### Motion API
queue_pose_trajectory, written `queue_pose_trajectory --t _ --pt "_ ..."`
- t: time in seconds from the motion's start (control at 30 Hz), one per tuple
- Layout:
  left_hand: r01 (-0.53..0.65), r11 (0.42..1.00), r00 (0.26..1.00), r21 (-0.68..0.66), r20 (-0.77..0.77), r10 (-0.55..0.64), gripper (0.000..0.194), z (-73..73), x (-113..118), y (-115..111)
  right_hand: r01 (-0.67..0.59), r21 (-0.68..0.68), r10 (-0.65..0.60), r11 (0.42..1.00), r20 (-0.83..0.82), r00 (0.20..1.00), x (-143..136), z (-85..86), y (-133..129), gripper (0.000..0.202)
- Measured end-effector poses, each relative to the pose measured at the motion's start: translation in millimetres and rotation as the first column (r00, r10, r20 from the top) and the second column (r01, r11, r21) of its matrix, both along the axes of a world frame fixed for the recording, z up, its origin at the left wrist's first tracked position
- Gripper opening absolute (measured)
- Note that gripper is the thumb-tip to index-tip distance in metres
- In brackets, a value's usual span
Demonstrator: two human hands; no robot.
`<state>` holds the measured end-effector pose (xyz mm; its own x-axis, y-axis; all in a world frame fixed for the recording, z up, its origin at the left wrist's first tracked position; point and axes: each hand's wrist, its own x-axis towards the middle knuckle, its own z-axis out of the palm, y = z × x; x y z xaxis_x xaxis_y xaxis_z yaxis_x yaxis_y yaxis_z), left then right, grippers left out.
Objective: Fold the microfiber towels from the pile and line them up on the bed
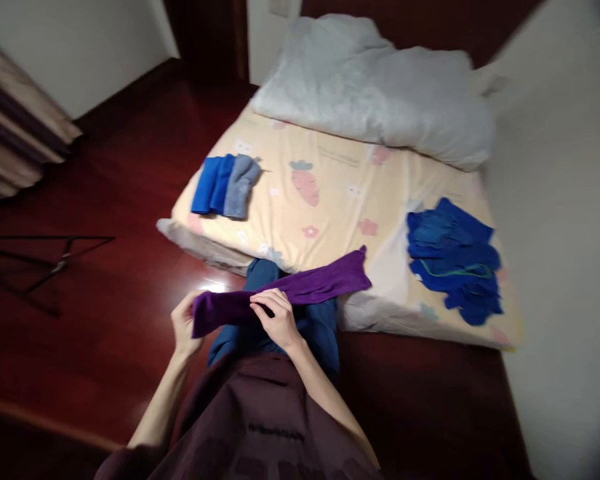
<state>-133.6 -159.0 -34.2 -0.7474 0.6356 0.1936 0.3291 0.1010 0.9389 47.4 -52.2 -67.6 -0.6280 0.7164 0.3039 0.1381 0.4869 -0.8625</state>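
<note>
A long, narrow purple cloth (pixel 325 283), apparently folded lengthwise, stretches across my lap, its far right end resting on the edge of the bed. My left hand (pixel 184 323) is closed on its left end. Near the middle of the strip, my right hand (pixel 276 315) pinches its edge between thumb and fingers. Over on the bed's left side lie two blue folded cloths (pixel 214 185) with a grey folded cloth (pixel 241 187) beside them. A loose heap of blue cloths (pixel 455 257) lies on the right side.
The bed (pixel 330 207) has a pale yellow sheet with carrot and flower prints. A bulky grey quilt (pixel 370 90) lies along its far end. A black metal rack (pixel 63 260) stands on the dark red floor at left, near a striped curtain (pixel 17 127). A wall borders the right.
</note>
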Motion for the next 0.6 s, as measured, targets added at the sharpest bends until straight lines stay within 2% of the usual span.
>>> queue_pose_trajectory --t 0.07,0.13,0.17,0.27,0.37,0.5,0.53,0.6 --pt "-0.029 1.000 0.999 -0.003 0.026 0.029 0.026 11.9 0.6 3.3 -0.146 0.033 0.147 0.989 -0.040 0.988 -16.8 7.7 -5.0 0.020" --pt "-0.043 0.999 0.999 -0.014 0.032 0.043 0.024 20.8 3.4 6.7 -0.202 0.059 0.206 0.978 -0.065 0.976 -31.2 11.7 -12.3 0.032" --pt "-0.046 0.999 0.998 -0.021 0.029 0.047 0.023 23.9 5.6 7.8 -0.199 0.063 0.203 0.978 -0.076 0.976 -36.6 12.0 -16.5 0.032" --pt "-0.028 0.998 0.999 -0.054 0.015 0.029 0.021 28.0 12.7 8.4 -0.122 0.023 0.124 0.992 -0.137 0.983 -42.8 7.7 -27.3 0.012" --pt "-0.027 0.996 0.999 -0.082 -0.020 0.026 0.018 25.8 15.7 7.4 -0.016 -0.065 0.005 0.998 -0.162 0.987 -34.6 1.8 -32.2 0.017" --pt "-0.046 0.991 0.996 -0.125 -0.084 0.036 0.021 21.1 13.8 7.1 0.124 -0.141 -0.138 0.982 -0.095 0.986 -16.5 0.9 -33.9 0.024" --pt "-0.009 0.991 0.995 -0.131 -0.101 -0.005 0.023 20.7 13.5 7.0 0.140 -0.159 -0.154 0.977 -0.079 0.985 -13.1 1.7 -34.5 0.025" --pt "0.143 0.982 0.983 -0.124 -0.094 -0.156 0.026 21.2 14.5 6.4 0.136 -0.198 -0.150 0.971 -0.054 0.987 -9.1 3.2 -36.5 0.027"
